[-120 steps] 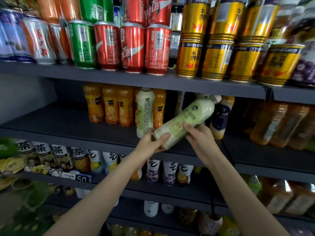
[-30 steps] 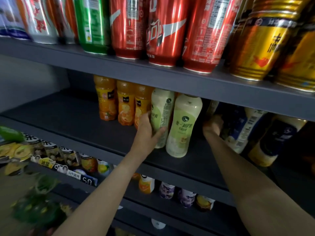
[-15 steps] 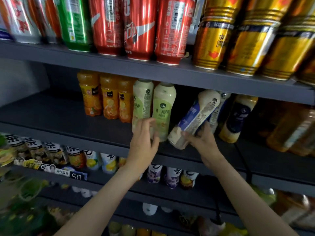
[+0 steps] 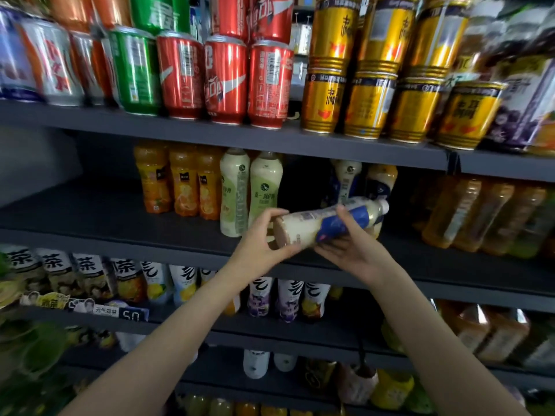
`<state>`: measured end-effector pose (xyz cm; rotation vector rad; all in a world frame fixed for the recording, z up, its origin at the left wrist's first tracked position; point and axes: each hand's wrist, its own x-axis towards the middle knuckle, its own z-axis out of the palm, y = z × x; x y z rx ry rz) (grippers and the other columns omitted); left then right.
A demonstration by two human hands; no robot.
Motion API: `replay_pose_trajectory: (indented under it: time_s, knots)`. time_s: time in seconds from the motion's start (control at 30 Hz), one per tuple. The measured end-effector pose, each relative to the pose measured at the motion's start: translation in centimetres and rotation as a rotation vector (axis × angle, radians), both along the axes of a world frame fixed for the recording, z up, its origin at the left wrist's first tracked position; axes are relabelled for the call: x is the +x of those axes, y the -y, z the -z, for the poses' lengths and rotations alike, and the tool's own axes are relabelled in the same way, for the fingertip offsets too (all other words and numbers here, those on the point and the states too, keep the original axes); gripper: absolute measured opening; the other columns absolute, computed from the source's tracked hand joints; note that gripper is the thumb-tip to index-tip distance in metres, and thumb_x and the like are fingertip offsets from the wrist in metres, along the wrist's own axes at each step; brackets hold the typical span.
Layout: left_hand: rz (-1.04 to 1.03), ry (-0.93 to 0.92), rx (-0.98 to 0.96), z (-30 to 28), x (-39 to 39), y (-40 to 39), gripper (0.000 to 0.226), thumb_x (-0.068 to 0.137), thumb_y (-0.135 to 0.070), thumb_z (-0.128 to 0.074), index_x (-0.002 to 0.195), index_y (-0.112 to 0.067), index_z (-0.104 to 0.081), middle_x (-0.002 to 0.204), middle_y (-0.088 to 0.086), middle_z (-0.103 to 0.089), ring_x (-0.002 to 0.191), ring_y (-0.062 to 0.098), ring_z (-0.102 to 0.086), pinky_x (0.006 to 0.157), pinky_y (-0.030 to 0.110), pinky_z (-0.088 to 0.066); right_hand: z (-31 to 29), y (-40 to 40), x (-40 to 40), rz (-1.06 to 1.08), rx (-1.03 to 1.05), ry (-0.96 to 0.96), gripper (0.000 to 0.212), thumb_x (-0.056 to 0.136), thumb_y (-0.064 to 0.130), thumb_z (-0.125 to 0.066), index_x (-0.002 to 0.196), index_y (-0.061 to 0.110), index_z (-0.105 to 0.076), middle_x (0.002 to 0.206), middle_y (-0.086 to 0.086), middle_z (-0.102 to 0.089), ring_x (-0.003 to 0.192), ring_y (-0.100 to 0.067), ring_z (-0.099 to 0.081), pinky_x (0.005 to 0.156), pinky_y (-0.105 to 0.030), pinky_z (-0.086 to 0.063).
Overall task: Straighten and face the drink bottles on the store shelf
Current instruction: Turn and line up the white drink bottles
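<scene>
Blue-labelled bottle (image 4: pixel 327 225) lies nearly sideways in front of the shelf (image 4: pixel 120 238), base gripped by our left hand (image 4: pixel 264 244), right hand's (image 4: pixel 351 250) fingers curled round its middle, cap pointing right; we judge it needs tipping upright

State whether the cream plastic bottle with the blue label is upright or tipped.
Tipped: the cream plastic bottle with the blue label lies nearly level, cap pointing right, gripped off the shelf by left hand and right hand.
</scene>
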<state>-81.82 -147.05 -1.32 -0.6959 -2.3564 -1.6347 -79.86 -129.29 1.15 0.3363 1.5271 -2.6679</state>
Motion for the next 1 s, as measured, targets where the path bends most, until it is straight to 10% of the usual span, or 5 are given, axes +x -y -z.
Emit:
replay_pose_trajectory:
  time_s: [0.13,0.33,0.5,0.63,1.0]
  knots:
    - [0.044,-0.249,-0.164,-0.5,0.4,0.3,0.059,0.075,-0.019,-0.077,0.124,-0.025,-0.045,0.122,-0.009,-0.047,0.114,0.004,-0.045,0.096,0.025,-0.042,0.7,0.9,0.3,0.105,-0.206,0.035,0.041,0.085,0.022,-0.067,0.119,0.005,-0.052,0.106,-0.02,-0.062,0.094,-0.028,-0.062,0.071,-0.04,-0.052]
    - [0.267,0.52,0.305,-0.6,1.1,1.1,0.027,0.086,-0.027,-0.062,0.111,-0.019,-0.056,0.117,0.004,-0.062,0.1,0.012,-0.065,0.085,0.026,-0.054,-0.2,0.1,1.0,0.007,-0.07,-0.23,0.016,0.087,0.007,-0.06,0.103,0.01,-0.059,0.098,-0.007,-0.073,0.088,-0.018,-0.07,0.078,-0.035,-0.058]
    - [-0.03,-0.056,-0.011,-0.9,1.4,1.6,0.054,0.071,-0.015,-0.08,0.111,-0.025,-0.045,0.106,-0.013,-0.055,0.091,-0.008,-0.054,0.071,0.002,-0.041,-0.6,-0.3,1.4,-0.09,0.175,-0.197,0.035,0.083,0.023,-0.066,0.113,0.007,-0.058,0.106,-0.013,-0.071,0.096,-0.025,-0.069,0.085,-0.038,-0.056]
    - [-0.116,-0.389,-0.137,-0.4,1.1,1.4,0.061,0.068,-0.012,-0.081,0.116,-0.022,-0.046,0.116,-0.017,-0.044,0.108,-0.002,-0.041,0.087,0.0,-0.03,-0.2,0.1,1.2,-0.029,-0.032,-0.103,0.044,0.079,0.027,-0.07,0.114,0.004,-0.057,0.11,-0.02,-0.068,0.095,-0.028,-0.069,0.081,-0.035,-0.058]
    - [0.021,-0.045,-0.315,0.1,-1.5,1.2,0.072,0.067,-0.027,-0.083,0.127,-0.02,-0.046,0.118,-0.012,-0.049,0.108,0.005,-0.05,0.083,0.015,-0.04,0.5,-1.2,1.3,0.004,0.408,-0.378,0.032,0.074,0.006,-0.073,0.105,0.008,-0.063,0.107,-0.008,-0.071,0.102,-0.021,-0.067,0.086,-0.032,-0.056]
